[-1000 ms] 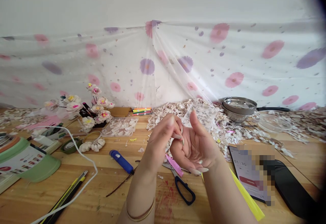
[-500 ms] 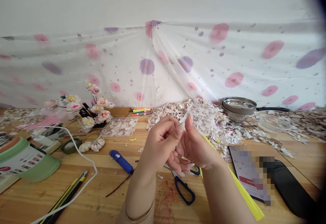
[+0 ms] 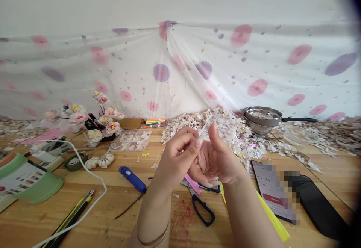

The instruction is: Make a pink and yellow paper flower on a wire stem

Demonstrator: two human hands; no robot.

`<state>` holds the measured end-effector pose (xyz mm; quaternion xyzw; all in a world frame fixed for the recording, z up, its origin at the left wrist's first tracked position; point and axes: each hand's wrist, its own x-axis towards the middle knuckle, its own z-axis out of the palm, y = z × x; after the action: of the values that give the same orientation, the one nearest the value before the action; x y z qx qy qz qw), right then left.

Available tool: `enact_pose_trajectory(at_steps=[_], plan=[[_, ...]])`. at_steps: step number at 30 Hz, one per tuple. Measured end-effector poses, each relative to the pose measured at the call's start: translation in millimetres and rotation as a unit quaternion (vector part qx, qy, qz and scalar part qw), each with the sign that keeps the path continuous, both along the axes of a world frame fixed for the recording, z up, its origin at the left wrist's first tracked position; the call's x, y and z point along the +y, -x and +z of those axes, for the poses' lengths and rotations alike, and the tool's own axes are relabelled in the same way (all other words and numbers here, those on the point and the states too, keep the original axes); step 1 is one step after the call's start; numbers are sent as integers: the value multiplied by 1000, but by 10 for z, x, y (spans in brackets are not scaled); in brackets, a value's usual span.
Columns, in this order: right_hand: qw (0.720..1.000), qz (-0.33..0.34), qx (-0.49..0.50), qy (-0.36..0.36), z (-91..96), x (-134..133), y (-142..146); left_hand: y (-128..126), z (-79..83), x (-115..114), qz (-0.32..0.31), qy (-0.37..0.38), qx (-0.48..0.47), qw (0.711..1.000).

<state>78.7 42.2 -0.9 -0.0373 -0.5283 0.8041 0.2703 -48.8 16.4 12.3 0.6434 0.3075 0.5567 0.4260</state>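
My left hand [image 3: 180,158] is closed, its thumb and fingertips pressed together against the palm of my right hand. What the pinch holds, if anything, is hidden. My right hand [image 3: 217,158] lies palm up and open, with the thumb raised and the fingers reaching under my left hand. A narrow pink strip [image 3: 193,184] shows just below the two hands; its upper end is out of sight behind them. Under it on the table lie scissors [image 3: 203,211] with dark blue handles. A yellow strip [image 3: 272,218] passes beneath my right forearm.
Left of my arms lie a blue-handled tool [image 3: 132,179], a craft knife [image 3: 67,220] and a white cable [image 3: 105,188]. Paper flowers [image 3: 108,122] stand farther back. Pale scraps [image 3: 183,124], a clear tray [image 3: 222,127] and metal bowls [image 3: 262,118] line the wall. A phone [image 3: 270,191] lies right.
My right thumb has come away from my left fingertips, and the right palm has opened more. The pink strip, hidden before, now shows below the hands.
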Motion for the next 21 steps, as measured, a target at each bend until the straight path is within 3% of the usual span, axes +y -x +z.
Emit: enact_pose_trajectory(at_steps=[7,12,18,21], plan=[[998,-45,-44,-23,-13,-49,25,-29,23,-83,17,108,18,994],[1000,-27,-14,-7,-22,-12,22,-34,-68,4,47,38,-16,998],[973,122,174,87,-5,28,-40,-36,-28,33,5,-46,-47,998],[955,155,225,113,13,-3,-56,-31,-13,17,28,-103,-17,994]])
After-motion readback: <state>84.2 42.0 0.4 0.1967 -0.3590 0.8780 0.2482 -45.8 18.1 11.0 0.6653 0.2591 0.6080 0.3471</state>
